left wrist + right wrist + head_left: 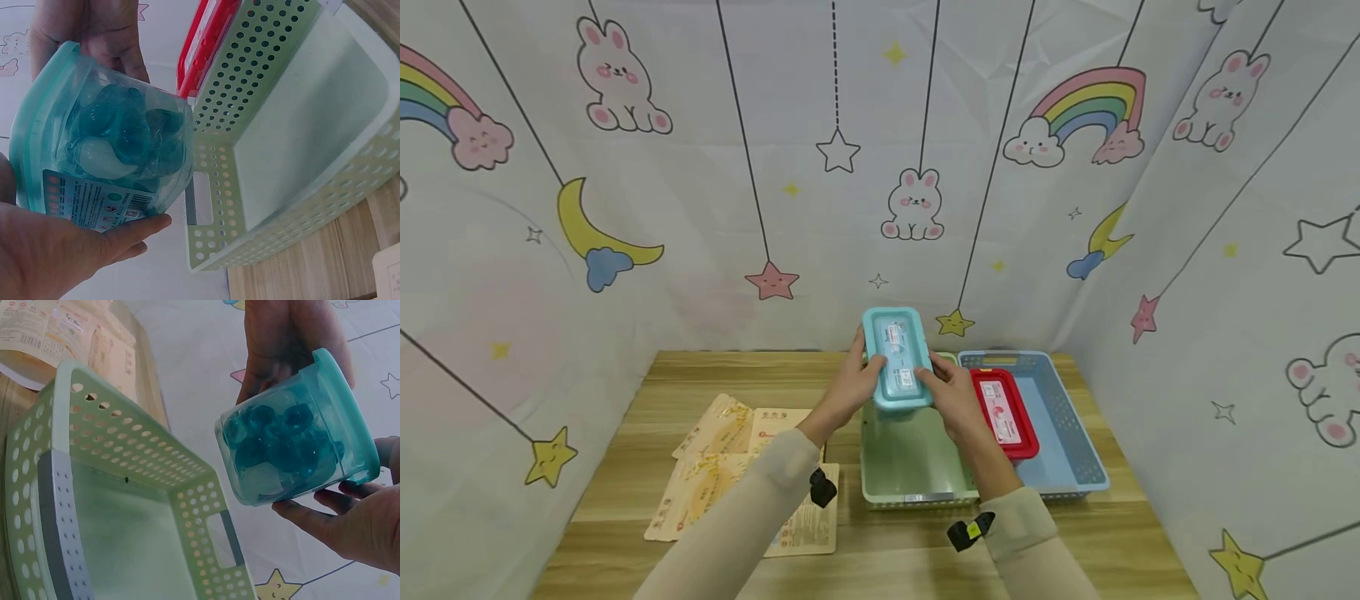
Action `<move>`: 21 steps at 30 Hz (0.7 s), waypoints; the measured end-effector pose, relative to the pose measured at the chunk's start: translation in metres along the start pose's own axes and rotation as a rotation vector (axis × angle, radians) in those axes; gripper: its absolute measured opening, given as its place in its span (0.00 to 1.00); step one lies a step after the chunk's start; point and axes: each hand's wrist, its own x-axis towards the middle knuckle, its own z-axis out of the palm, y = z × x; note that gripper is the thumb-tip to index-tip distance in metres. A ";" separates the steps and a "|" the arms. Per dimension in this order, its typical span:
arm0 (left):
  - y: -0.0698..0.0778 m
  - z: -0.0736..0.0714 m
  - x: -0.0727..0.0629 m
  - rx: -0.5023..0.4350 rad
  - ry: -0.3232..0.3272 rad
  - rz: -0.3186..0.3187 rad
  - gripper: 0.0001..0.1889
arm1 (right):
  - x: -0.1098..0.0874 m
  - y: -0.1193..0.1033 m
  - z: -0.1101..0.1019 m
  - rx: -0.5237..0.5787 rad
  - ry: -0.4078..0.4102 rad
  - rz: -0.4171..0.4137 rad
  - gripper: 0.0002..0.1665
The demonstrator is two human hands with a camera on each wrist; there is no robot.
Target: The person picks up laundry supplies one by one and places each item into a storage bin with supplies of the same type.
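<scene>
Both hands hold up a clear plastic box of blue laundry pods (897,358) with a turquoise lid, tilted so its labelled top faces the head view. My left hand (850,383) grips the box's left side, thumb over the lid's edge. On the opposite side, my right hand (955,396) grips it, with the thumb on the lid near a small white label. Round blue pods show through the wall in the right wrist view, where fingers (312,519) support it from below. Beneath the box stands a pale green perforated basket (917,471), its visible floor bare.
Right of the green basket is a light blue basket (1067,442), holding a red-lidded box (1003,414) that leans inside its left part. Several flat beige printed pouches (700,500) overlap on the wooden table (617,467) at left. Patterned white cloth (700,208) hangs behind and at both sides.
</scene>
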 end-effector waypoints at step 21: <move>0.025 0.022 0.015 0.099 -0.116 -0.021 0.42 | 0.002 -0.005 -0.031 -0.127 0.110 0.003 0.34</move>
